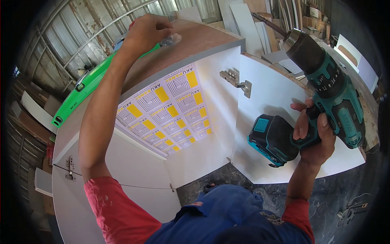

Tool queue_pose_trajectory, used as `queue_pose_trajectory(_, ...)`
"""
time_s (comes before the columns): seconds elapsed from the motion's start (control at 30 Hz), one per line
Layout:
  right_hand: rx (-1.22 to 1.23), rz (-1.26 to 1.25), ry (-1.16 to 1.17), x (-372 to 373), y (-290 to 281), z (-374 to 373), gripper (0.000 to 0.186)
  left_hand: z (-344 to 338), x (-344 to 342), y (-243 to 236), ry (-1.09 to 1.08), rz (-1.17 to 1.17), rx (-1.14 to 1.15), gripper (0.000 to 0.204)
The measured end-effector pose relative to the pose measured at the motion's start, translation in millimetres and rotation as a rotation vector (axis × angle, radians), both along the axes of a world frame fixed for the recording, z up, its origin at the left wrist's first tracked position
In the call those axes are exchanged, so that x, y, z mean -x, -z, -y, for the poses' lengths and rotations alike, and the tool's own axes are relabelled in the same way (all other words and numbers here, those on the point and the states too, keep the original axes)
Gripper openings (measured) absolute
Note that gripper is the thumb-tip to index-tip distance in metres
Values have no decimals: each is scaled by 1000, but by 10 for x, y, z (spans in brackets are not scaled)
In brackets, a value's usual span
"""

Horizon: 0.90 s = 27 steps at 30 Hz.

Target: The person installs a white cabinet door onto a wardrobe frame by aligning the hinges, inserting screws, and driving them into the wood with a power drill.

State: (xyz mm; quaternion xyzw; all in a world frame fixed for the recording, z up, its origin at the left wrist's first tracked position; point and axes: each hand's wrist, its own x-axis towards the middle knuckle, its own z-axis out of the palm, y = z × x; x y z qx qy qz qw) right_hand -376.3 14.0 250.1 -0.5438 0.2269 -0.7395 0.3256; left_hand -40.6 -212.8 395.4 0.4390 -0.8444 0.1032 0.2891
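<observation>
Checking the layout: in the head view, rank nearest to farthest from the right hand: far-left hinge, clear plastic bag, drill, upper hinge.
1. Drill, in the right hand
2. Upper hinge, on the right door
3. Clear plastic bag, by the left hand
4. Far-left hinge, lower left

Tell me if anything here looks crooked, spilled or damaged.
The metal wall at upper left has brown streaks, perhaps rust, and the red left sleeve has pale smudges. Loose boards lean unevenly behind the cabinet. No spill or obvious damage shows on the drill.
</observation>
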Motion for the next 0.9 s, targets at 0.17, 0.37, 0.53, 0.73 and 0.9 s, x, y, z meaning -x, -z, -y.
queue_pose_trajectory(0.17,15,9,17,-13,-10,-13,49,83,-23,58,95,12,73,17)
queue_pose_trajectory(0.37,-19,20,20,15,12,-26,51,-75,186,62,162,32,27,20)
queue_pose_trajectory(0.53,-11,30,-34,32,37,-18,51,-42,240,15,83,50,-258,27)
queue_pose_trajectory(0.73,28,19,-12,38,72,-11,50,0,242,42,280,29,-249,12)
queue_pose_trajectory(0.9,21,22,-3,27,67,-4,49,-29,298,-57,203,180,-343,10)
